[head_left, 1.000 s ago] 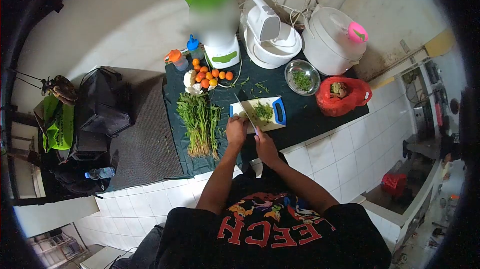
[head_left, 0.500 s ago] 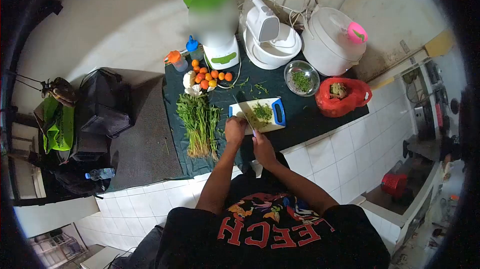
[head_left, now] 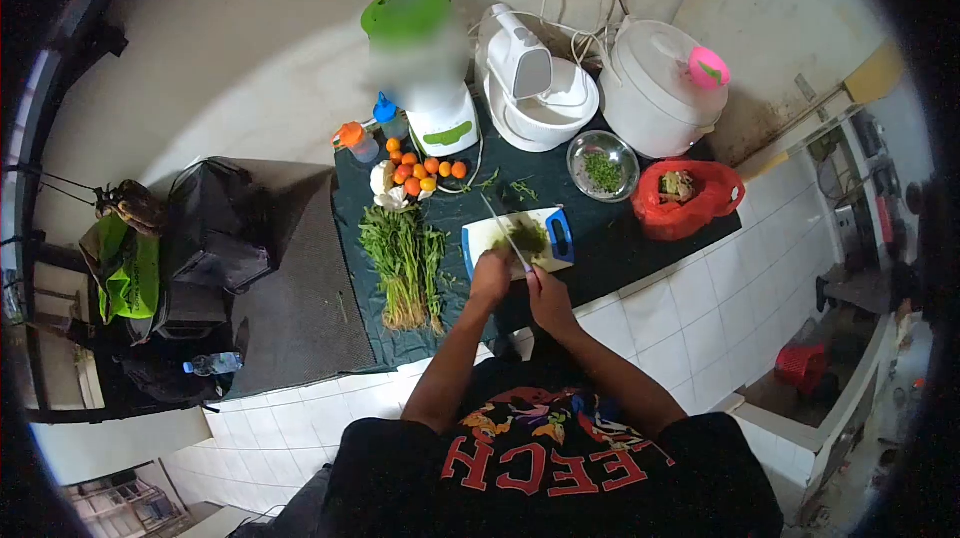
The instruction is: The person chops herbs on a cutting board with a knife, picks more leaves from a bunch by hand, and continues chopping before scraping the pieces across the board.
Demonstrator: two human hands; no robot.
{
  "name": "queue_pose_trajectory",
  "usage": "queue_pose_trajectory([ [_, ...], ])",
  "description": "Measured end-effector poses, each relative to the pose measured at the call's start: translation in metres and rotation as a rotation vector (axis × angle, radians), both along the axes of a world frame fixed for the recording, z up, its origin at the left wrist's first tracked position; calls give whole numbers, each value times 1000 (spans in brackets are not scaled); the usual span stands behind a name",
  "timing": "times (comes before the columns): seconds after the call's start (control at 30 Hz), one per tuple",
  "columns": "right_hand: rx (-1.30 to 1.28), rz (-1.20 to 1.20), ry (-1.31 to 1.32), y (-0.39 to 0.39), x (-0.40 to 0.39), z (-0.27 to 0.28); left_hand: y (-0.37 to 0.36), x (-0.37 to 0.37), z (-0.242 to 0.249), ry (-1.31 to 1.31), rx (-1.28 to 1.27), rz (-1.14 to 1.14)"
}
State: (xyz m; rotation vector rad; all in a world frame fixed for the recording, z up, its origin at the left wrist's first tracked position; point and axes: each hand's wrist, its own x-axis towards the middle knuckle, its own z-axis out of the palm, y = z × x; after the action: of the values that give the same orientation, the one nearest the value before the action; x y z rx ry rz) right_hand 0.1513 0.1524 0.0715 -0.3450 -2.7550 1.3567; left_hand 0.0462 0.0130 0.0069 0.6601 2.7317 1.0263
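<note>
The right hand [head_left: 549, 290] is closed round the handle of a knife [head_left: 508, 230], whose blade slants up and away across the white cutting board [head_left: 482, 235]. Just beside it, the left hand [head_left: 491, 274] rests curled at the board's near edge, fingers pressing down on greens too small to make out. A heap of chopped herbs [head_left: 529, 236] lies on the board beside the blade, near the board's blue handle. To the left, a bundle of leafy stalks [head_left: 405, 263] lies on the dark green cloth [head_left: 600, 228]. Farther off sit small orange fruits [head_left: 422, 169], a steel bowl [head_left: 603, 165] holding chopped greens, and a red plastic bag [head_left: 690, 200]. Against the wall stand a blender, a stand mixer [head_left: 535, 78] and a white rice cooker [head_left: 655, 85].
</note>
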Motion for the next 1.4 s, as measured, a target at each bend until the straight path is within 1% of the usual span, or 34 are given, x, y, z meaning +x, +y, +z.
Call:
queue_pose_trajectory([
  [0.03,-8,2,-52,11,2,4,-1,7,17,-152,357,65],
  [0.07,6,13,-59,18,4,7,-2,13,35,-157,372,76],
  [0.13,124,-37,116,24,5,8,-15,22,61,-87,282,230],
  [0.17,122,-32,112,27,5,13,-25,30,69,-40,97,122],
  [0.2,226,46,59,31,6,25,-26,37,85,-42,93,127],
  [0.23,320,125,8,32,2,32,-27,39,104,155,-74,-140],
  [0.27,313,127,7,33,3,38,-27,41,114,348,-234,-414],
  [0.33,494,249,34,42,4,43,-26,33,102,348,-285,-442],
  [0.37,498,253,28,50,5,45,-24,28,92,349,-330,-467],
  [0.4,555,318,41,57,6,47,-25,21,82,339,-324,-462],
  [0.43,609,387,54,64,7,48,-31,11,75,275,-345,-462],
  [0.47,609,402,50,68,10,50,-38,2,69,212,-367,-460],
  [0.5,605,410,13,71,14,50,-43,-5,75,153,-326,-439],
  [0.53,602,415,-14,73,12,48,-40,-14,75,158,-329,-425],
  [0.6,597,438,36,73,7,36,-40,-28,73,-16,-291,-416],
  [0.63,597,453,70,73,9,24,-35,-35,67,94,-180,-384],
  [0.67,593,458,68,73,7,10,-25,-45,59,89,-182,-380],
  [0.7,572,477,115,72,5,-10,-13,-58,50,-25,-148,-328],
  [0.73,549,495,161,71,1,-15,0,-70,52,-140,-114,-274],
  [0.77,544,501,157,71,1,-20,11,-78,54,-131,-165,-208],
  [0.8,549,528,140,70,-2,-16,24,-90,51,-135,-167,-204],
  [0.87,548,555,124,70,-5,-14,46,-112,42,-28,-222,-147],
  [0.9,561,568,92,71,-4,-17,55,-119,45,-31,-226,-147],
  [0.97,573,580,61,74,-5,-24,71,-134,51,272,-140,-230],
  [1.0,583,578,113,76,-6,-35,74,-144,46,272,-144,-230],
  [1.03,591,576,164,75,-8,-38,75,-152,35,291,-136,-280],
  [1.07,585,575,161,74,-8,-40,75,-157,25,307,-129,-331],
  [1.13,643,597,265,70,-17,-36,71,-165,17,277,-130,-348],
  [1.17,641,596,265,68,-21,-33,70,-167,13,251,-129,-362],
  [1.23,739,573,461,64,-28,-35,72,-169,20,226,-173,-366],
  [1.3,703,582,413,62,-30,-36,70,-164,22,192,-218,-371],
  [1.37,674,588,370,60,-33,-37,69,-162,20,341,-156,-363],
  [1.4,687,598,378,59,-31,-39,69,-162,19,342,-156,-361],
])
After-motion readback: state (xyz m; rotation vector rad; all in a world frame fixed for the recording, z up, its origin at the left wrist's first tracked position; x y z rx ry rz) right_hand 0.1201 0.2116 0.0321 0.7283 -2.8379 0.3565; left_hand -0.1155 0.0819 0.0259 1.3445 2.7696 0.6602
